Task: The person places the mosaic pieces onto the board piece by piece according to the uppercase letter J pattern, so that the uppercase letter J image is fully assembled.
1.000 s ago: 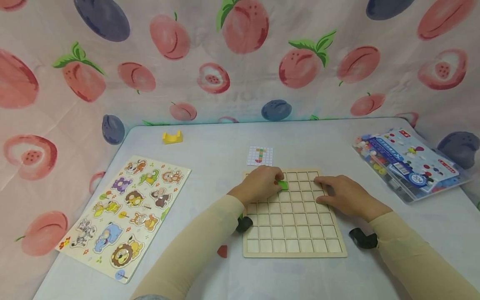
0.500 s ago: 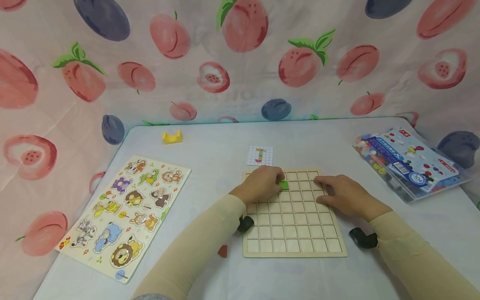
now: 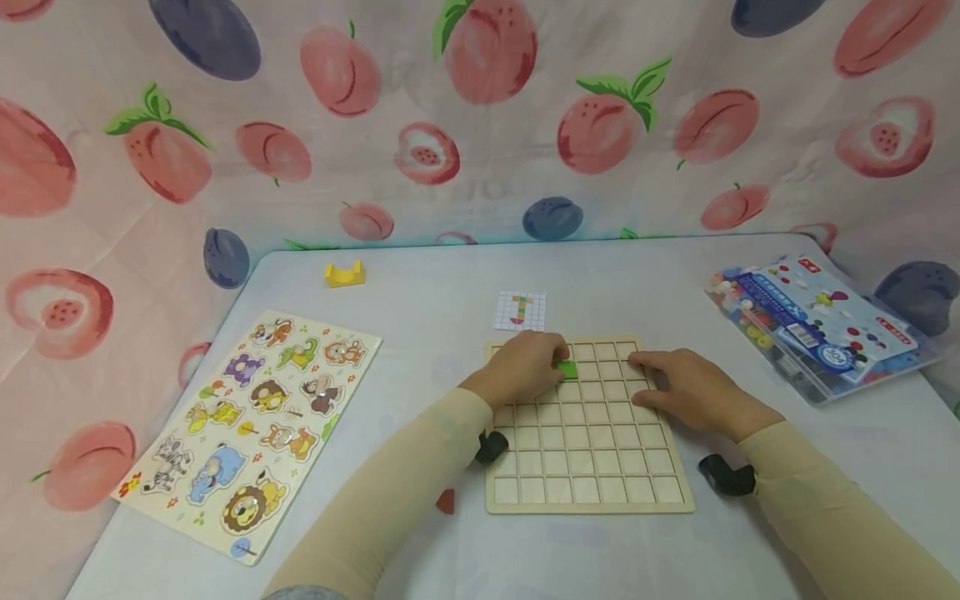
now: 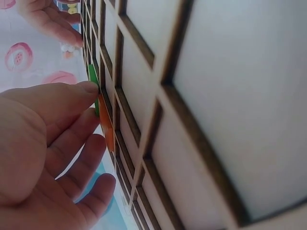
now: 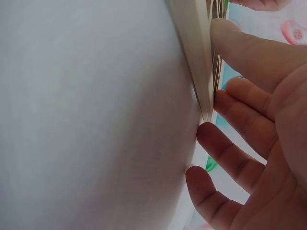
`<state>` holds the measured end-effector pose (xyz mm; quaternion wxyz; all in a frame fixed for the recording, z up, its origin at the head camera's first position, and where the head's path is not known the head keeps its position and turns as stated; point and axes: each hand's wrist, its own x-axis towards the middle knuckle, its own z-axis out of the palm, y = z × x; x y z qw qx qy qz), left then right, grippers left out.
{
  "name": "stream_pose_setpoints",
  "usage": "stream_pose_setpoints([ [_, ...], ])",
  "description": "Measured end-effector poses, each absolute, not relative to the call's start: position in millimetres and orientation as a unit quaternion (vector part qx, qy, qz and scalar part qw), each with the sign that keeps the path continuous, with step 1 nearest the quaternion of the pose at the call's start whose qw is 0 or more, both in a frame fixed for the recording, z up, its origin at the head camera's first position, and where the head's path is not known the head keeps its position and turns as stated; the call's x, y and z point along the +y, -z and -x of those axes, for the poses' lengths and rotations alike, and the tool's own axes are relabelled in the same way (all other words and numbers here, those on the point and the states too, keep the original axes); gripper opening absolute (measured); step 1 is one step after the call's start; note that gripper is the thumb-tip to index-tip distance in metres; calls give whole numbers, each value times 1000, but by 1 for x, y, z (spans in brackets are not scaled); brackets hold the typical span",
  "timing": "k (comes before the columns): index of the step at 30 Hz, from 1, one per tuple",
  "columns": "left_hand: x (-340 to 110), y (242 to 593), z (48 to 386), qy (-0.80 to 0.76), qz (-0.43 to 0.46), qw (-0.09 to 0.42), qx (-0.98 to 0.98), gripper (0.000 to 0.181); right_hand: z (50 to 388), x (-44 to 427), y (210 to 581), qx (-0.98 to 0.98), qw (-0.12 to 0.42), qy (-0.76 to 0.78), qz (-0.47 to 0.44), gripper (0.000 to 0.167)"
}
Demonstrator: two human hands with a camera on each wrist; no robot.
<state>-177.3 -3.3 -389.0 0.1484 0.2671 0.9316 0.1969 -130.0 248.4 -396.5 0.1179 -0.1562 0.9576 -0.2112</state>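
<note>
One green square tile (image 3: 569, 370) lies on one wooden grid board (image 3: 588, 508) beside one orange piece (image 4: 107, 124); the left hand (image 3: 525, 367) seems to pinch the tile, its grip partly hidden. The right hand (image 3: 697, 392), fingers apart, touches the board's right edge.

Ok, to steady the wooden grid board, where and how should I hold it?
Probably by the right rim of the wooden grid board, coming from the right, thumb over the top, where the right hand is. The board lies flat, and the right wrist view shows its side thick enough to press. The left hand, pinching the green tile, covers the far-left part.
</note>
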Motion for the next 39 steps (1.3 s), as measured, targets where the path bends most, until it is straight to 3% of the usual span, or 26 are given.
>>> stream_pose_setpoints([
  [15, -17, 381, 175, -199, -245, 148, 937, 29, 131, 249, 397, 956, 115, 217, 161, 61],
  [39, -85, 378, 161, -221, -185, 134, 948, 31, 132, 250, 399, 957, 125, 214, 153, 63],
])
